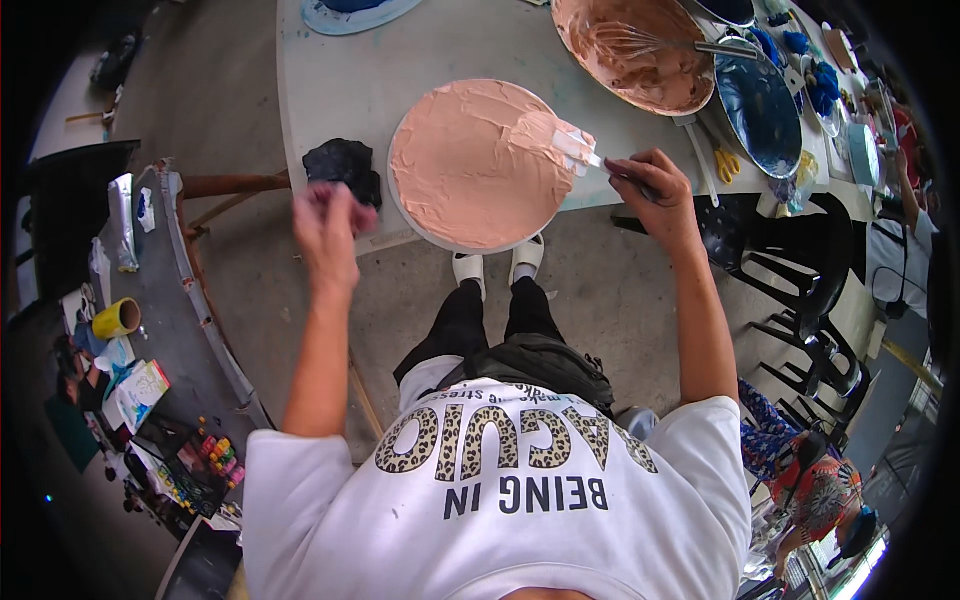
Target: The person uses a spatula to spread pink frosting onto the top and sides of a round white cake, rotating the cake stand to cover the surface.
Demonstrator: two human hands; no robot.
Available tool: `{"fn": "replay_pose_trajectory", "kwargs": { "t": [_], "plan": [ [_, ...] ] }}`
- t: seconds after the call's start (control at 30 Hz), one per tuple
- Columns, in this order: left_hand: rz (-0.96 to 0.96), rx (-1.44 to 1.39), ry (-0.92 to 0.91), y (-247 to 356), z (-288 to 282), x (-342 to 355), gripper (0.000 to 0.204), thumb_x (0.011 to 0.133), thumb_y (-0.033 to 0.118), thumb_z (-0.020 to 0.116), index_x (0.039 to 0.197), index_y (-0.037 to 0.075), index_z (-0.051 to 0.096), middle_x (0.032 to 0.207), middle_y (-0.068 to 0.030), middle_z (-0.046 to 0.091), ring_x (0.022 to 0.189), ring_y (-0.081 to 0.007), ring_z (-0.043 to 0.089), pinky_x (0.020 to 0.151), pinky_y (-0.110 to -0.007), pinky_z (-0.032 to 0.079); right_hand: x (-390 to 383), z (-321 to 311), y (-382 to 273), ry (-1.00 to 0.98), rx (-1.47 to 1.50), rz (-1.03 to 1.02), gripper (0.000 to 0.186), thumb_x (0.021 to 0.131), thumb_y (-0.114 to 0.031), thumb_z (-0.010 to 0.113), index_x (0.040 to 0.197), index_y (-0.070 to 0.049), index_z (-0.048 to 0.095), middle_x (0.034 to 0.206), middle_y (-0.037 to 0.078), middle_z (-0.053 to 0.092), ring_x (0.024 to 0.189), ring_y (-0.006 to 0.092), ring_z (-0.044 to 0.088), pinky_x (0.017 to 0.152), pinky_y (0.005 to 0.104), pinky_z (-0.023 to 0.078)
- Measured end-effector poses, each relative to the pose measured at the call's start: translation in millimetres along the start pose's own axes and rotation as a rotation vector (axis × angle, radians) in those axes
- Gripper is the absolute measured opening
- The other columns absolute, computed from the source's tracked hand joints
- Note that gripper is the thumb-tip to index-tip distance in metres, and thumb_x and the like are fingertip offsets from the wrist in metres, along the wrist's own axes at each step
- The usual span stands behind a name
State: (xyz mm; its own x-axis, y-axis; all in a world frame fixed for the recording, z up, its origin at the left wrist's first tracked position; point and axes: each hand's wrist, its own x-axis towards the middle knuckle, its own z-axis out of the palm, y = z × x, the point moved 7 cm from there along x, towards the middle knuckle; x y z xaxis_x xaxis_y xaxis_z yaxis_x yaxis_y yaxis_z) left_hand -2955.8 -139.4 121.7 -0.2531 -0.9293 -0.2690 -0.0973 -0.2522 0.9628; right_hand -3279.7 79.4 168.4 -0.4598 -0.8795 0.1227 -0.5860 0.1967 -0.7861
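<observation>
A round board [478, 165] coated with rough peach paste lies at the table's near edge. My right hand [655, 195] is closed round the dark handle of a spatula [576, 147]. Its pale blade, smeared with peach paste, rests at the right part of the coated surface. Left of the board is a crumpled black cloth [342, 168]. My left hand [332, 232] is over or just in front of the cloth's near side; motion smears its fingers, and whether it touches the cloth I cannot tell.
Behind and right of the board, a large bowl [590, 75] of peach paste holds a whisk [640, 42]. A bowl with dark blue residue [757, 110] and yellow-handled scissors [727, 163] are farther right. Black chairs [785, 240] stand right; a cluttered grey table [175, 270] stands left.
</observation>
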Motion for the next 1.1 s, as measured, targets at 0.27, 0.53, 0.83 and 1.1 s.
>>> {"fn": "replay_pose_trajectory", "kwargs": {
  "t": [0.27, 0.53, 0.83, 1.1],
  "plan": [
    [-0.688, -0.679, -0.295, -147.3, 77.2, -109.7, 0.034, 0.086, 0.015, 0.063, 0.116, 0.007, 0.049, 0.112, -0.0108, 0.059, 0.105, -0.0265, 0.058, 0.090, -0.047, 0.047, -10.2, 3.2, -0.2, -0.135, -0.022, -0.066, 0.025, 0.072, 0.000, 0.072, 0.095, -0.010, 0.072, 0.080, 0.005, 0.058, 0.071, 0.0161, 0.058, 0.061, 0.0276, 0.047],
    [-0.596, -0.674, -0.250, -146.6, 79.4, -98.2, 0.039, 0.086, 0.011, 0.061, 0.121, 0.009, 0.046, 0.116, -0.0095, 0.058, 0.104, -0.0264, 0.059, 0.091, -0.046, 0.049, 24.5, 10.2, -1.2, -0.141, -0.053, -0.166, 0.022, 0.073, -0.002, 0.071, 0.093, -0.010, 0.072, 0.079, 0.006, 0.058, 0.068, 0.0181, 0.058, 0.060, 0.0291, 0.048],
    [-0.665, -0.432, -0.394, -125.2, 41.9, -83.5, 0.038, 0.084, 0.016, 0.063, 0.118, 0.007, 0.049, 0.107, -0.0100, 0.062, 0.096, -0.0253, 0.062, 0.082, -0.043, 0.053, 54.6, 30.2, -7.3, -0.142, -0.049, -0.192, 0.022, 0.073, -0.001, 0.071, 0.094, -0.008, 0.071, 0.080, 0.005, 0.058, 0.071, 0.0169, 0.059, 0.063, 0.0274, 0.048],
    [-0.740, -0.435, -0.185, -141.4, 16.9, -83.6, 0.045, 0.083, 0.018, 0.063, 0.124, 0.006, 0.047, 0.119, -0.0102, 0.058, 0.107, -0.0279, 0.058, 0.090, -0.050, 0.048, 17.6, 18.3, -23.2, -0.237, -0.047, -0.135, 0.022, 0.072, -0.004, 0.072, 0.092, -0.012, 0.073, 0.080, 0.005, 0.058, 0.068, 0.0166, 0.059, 0.059, 0.0270, 0.048]
  ]
}}
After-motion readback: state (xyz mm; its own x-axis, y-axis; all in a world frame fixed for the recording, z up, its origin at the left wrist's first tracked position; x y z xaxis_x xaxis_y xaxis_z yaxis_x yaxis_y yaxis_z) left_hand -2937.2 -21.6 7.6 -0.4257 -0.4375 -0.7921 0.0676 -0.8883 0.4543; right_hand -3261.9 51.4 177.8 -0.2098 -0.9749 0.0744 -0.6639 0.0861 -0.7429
